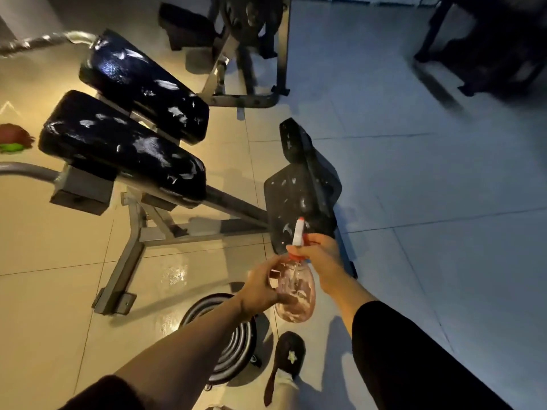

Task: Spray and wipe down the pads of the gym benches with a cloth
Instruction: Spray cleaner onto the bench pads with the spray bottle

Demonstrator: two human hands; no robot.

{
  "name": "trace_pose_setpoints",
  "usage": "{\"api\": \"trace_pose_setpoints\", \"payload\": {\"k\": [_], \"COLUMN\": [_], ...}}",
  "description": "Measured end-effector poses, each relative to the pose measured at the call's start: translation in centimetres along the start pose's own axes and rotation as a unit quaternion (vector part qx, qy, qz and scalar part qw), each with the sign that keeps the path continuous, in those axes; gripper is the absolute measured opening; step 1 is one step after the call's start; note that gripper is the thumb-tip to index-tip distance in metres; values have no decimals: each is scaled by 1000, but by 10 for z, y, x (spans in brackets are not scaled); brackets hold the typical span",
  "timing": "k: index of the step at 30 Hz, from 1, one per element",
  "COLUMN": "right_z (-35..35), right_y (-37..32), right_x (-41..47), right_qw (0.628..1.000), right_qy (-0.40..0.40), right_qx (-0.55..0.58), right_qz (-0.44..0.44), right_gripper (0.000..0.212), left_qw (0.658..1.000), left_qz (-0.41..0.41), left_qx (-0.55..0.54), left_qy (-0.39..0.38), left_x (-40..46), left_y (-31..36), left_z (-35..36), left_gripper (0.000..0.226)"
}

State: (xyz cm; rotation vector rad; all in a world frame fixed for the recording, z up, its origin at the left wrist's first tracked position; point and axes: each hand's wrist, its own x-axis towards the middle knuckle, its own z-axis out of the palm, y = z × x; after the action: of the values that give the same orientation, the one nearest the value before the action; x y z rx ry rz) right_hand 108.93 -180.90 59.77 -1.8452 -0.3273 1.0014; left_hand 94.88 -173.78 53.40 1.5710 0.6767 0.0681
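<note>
Spray bottle aimed at lower bench pad.
Right hand [318, 255] grips the spray bottle [294, 288] at its neck, nozzle toward the centre-frame pad [299, 184]; left hand [263, 287] curls round the body, steadying it. No cloth visible.

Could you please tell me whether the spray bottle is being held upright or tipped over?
Roughly upright: the spray bottle hangs with its nozzle on top, right hand gripping the neck, left hand steadying the body.
</note>
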Motion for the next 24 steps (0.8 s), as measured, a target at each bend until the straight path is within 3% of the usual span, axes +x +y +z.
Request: {"api": "trace_pose_setpoints", "payload": {"k": [9, 13, 16, 21, 24], "right_z": [-3, 2, -1, -2, -5], "right_y": [-30, -68, -85, -112, -121], "right_x": [65, 97, 123, 156, 169], "right_qw": [1000, 997, 998, 997, 997], "right_qy": [-2, -44, -63, -66, -71], "right_qx": [15, 43, 20, -1, 5], "right_qz": [-3, 47, -8, -29, -21], "right_gripper": [19, 19, 19, 13, 26], "left_qw": [999, 999, 997, 995, 996], "left_qz": [7, 9, 19, 30, 27], "left_qx": [10, -7, -7, -2, -13], "left_qy": [33, 46, 74, 97, 90], "left_x": [61, 90, 114, 146, 159], "left_y": [22, 37, 50, 63, 68], "left_z": [-15, -34, -46, -66, -72], "left_gripper": [74, 69, 70, 67, 71]}}
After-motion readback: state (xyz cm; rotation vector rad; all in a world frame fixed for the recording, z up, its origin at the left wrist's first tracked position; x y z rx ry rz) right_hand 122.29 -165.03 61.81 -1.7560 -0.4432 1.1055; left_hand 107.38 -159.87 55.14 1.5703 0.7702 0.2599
